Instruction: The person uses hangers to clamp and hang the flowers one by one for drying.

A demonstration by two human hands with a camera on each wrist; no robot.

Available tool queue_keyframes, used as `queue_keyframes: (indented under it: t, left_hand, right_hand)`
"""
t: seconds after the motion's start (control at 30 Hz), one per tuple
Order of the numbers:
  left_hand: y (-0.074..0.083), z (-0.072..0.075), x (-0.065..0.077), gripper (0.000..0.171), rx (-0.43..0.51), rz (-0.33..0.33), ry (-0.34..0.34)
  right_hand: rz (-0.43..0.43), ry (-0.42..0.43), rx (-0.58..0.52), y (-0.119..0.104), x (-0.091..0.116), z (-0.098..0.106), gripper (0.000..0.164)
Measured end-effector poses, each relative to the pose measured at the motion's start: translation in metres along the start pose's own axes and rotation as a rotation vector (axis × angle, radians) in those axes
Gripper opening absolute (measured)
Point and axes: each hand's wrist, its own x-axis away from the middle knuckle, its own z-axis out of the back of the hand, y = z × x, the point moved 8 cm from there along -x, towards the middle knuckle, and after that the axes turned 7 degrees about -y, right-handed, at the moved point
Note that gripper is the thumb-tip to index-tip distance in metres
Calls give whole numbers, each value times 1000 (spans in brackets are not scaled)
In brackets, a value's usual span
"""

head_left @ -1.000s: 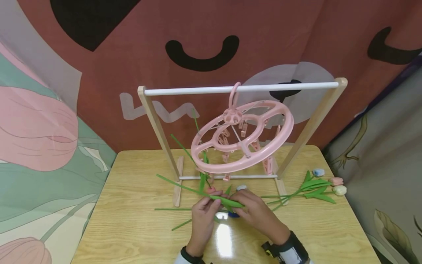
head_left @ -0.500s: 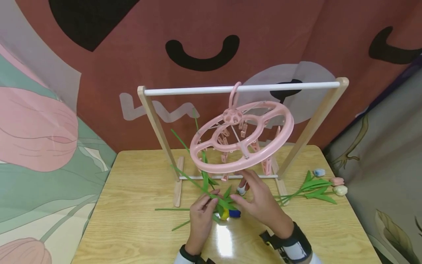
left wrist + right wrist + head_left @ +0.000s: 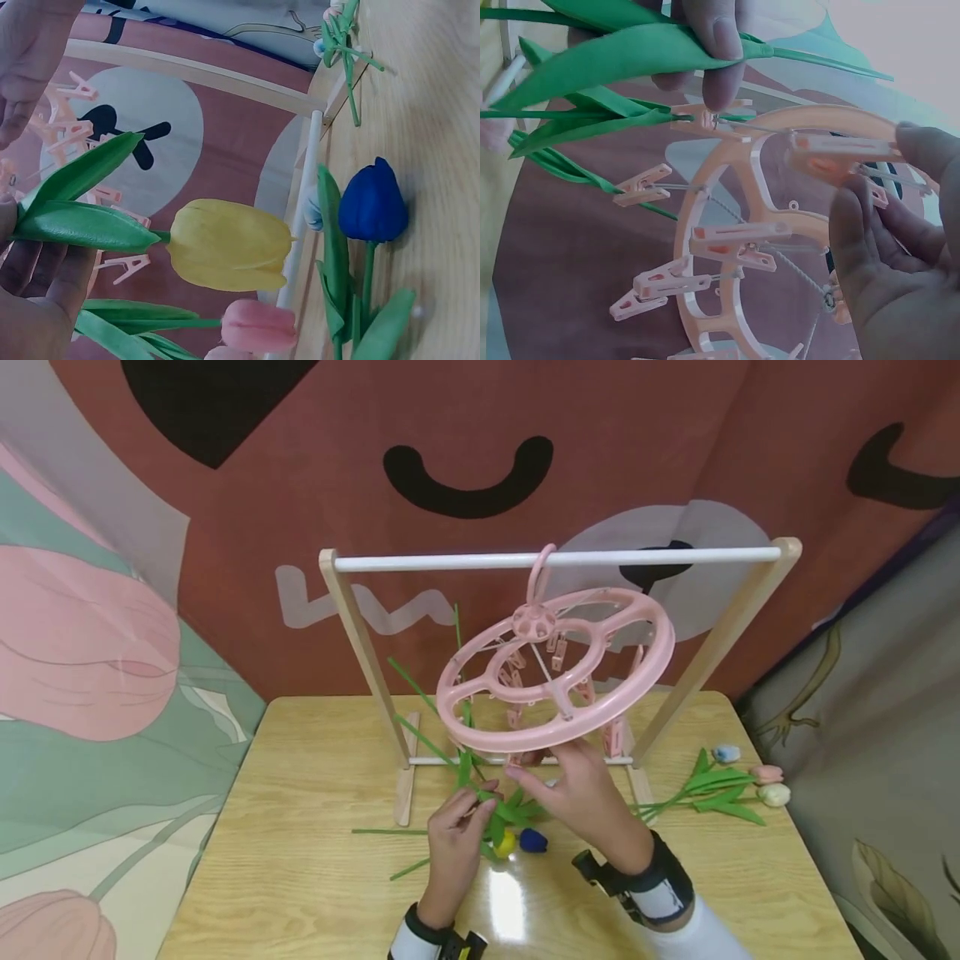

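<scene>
My left hand (image 3: 453, 843) pinches the stem and leaf base of an artificial yellow tulip (image 3: 229, 244), whose bloom points down below the hanger. My right hand (image 3: 585, 793) is under the front rim of the round pink clip hanger (image 3: 502, 740). Its thumb and fingers pinch a pink clothespin (image 3: 847, 154) hanging from that rim; whether the clothespin's jaws are spread is hard to tell. Beside the yellow tulip, a pink tulip (image 3: 259, 326) hangs bloom-down. In the right wrist view, green stems sit in two neighbouring clothespins, one of them a clothespin (image 3: 645, 185) at left.
The hanger hooks over the white bar (image 3: 442, 562) of a wooden stand (image 3: 705, 652). A dark blue tulip (image 3: 533, 840) lies on the table (image 3: 300, 877) near my hands. At the right lie light blue, pink and white tulips (image 3: 720, 785). Several other clothespins (image 3: 671, 285) dangle from the hanger.
My right hand has left the tulip's leaves and moved up to a clothespin at the hanger's front rim. My left hand keeps holding the yellow tulip, its stem now tilted more steeply.
</scene>
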Motion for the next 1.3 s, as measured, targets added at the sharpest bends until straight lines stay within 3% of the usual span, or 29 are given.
queue_keyframes:
  t: [0.2,0.4,0.7,0.97,1.3]
  left_hand:
    - [4,0,-5,10,-5,-32,-2]
    - [5,0,-8,8,-58,-33,8]
    - [-2,2,-8,10,-53,48,0]
    - [-3,0,-10,19,-14,51,0]
    - [-2,-3,-11,22,1,41,-20]
  right_hand:
    - [-84,-85,-180,6,5,-6,56]
    - [-195,-123,-392,14,14,-15,55]
    - [-211,-54,-379,20,24,-20,38]
    - [-199,-11,-511,22,28,-25,39]
    - [-215,-9,-445,24,29,-27,33]
